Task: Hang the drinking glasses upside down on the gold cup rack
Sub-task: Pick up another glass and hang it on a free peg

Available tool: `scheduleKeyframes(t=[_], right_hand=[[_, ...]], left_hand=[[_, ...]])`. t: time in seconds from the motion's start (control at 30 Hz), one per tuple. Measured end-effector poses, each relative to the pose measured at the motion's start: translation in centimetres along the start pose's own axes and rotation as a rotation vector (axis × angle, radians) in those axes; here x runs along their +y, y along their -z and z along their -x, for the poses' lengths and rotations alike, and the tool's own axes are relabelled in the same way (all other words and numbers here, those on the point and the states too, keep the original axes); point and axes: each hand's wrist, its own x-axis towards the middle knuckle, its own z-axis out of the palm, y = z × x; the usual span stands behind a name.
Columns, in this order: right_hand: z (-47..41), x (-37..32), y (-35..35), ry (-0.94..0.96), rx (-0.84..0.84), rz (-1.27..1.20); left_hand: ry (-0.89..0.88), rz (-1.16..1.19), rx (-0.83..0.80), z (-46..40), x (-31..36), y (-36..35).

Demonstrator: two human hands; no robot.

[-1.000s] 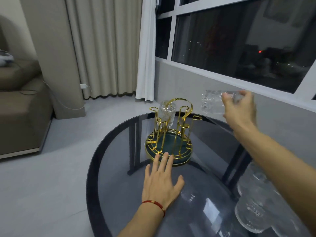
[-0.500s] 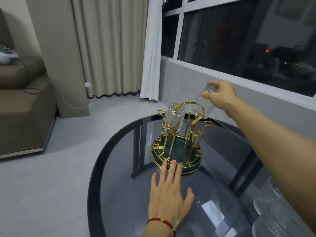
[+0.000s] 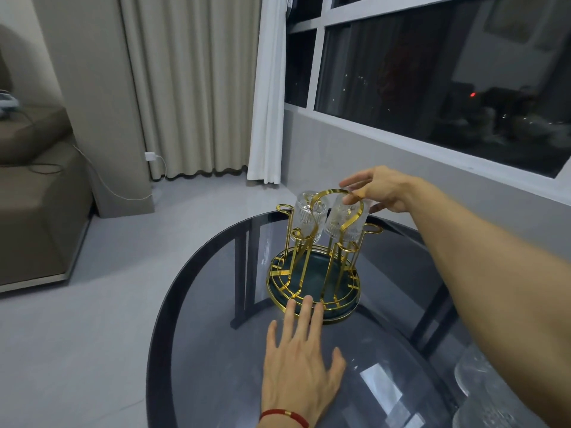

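We see a gold cup rack on a dark round glass table. One glass hangs upside down on the rack's far left side. Our right hand holds a second glass upside down just beside the first, at the rack's top loop. Our left hand lies flat on the table, fingertips touching the rack's base. More glasses stand at the lower right.

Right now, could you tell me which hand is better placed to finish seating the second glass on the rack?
Right. The right hand is on that glass over a peg; the left hand lies flat on the table at the rack base.
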Motion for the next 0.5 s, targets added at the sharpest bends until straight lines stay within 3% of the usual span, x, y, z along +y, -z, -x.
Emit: scheduleKeyframes(t=[0.27,0.5], right_hand=[[-0.2,1.1,-0.5,0.065,-0.124,0.083],[-0.1,2.6,-1.0,0.122,-0.026,-0.12]], left_hand=[[0.007,0.007,0.005,-0.2,-0.2,-0.2],[0.011,-0.007,0.016,-0.2,-0.1,-0.1]])
